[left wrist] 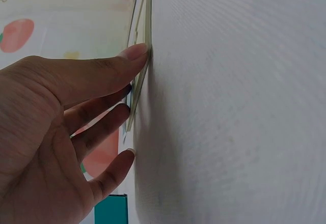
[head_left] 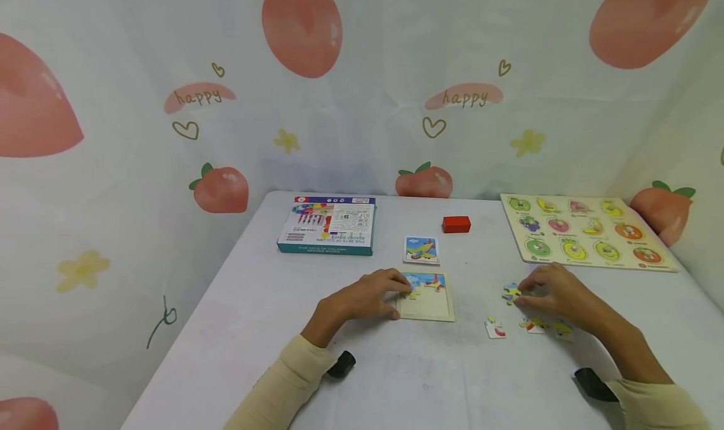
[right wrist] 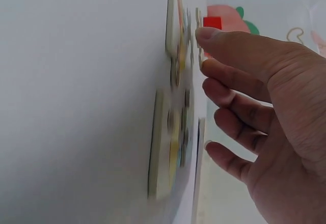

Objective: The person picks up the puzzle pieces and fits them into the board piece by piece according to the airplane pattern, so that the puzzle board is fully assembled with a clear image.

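My left hand (head_left: 376,293) holds a wooden jigsaw tray (head_left: 438,312) at its left side. Its thumb is at the edge and its fingertips reach over the frame. Joined pieces with a blue sky picture fill the tray's upper part; bare wood shows below. In the right wrist view, the thumb and index finger of my right hand (head_left: 557,293) pinch a jigsaw piece (right wrist: 197,18), close over the table to the right of the tray. Loose pieces lie below that hand: one with a red patch (head_left: 495,329), a red-and-yellow one (head_left: 534,325) and another (head_left: 564,331).
Behind the tray lies a small airplane picture (head_left: 421,250), with a red block (head_left: 455,224) farther back. A boxed toy set (head_left: 326,226) stands at the back left. At the back right lies a fruit board (head_left: 588,231). A patterned cloth backs the table.
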### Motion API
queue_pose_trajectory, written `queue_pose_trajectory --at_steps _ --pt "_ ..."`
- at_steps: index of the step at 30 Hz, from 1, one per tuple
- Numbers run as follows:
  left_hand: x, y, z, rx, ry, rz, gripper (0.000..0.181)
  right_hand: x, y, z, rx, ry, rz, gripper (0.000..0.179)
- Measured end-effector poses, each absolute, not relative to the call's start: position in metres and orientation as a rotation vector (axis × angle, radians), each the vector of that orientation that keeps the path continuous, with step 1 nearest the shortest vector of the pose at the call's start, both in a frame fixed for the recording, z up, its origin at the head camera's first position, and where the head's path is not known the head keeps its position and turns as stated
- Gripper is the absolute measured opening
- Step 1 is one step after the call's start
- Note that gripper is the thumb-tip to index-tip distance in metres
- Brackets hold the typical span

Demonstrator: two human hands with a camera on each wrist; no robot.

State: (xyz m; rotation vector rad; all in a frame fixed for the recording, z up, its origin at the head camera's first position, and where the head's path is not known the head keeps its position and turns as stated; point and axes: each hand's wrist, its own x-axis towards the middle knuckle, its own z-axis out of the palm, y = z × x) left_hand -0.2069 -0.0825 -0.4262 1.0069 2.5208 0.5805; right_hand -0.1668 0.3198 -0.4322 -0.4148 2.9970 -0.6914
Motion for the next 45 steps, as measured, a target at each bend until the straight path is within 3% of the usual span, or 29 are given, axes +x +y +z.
queue_pose_trajectory --at_steps 29,45 --pt "-0.21 -0.083 -0.428 1.017 2.517 0.591 0.054 -0.201 0.206 -0.429 -0.793 2.915 -0.621 0.022" --pt "-0.209 -0.082 -0.427 1.005 2.504 0.587 0.054 -0.204 0.181 -0.434 -0.898 2.903 -0.654 0.016"
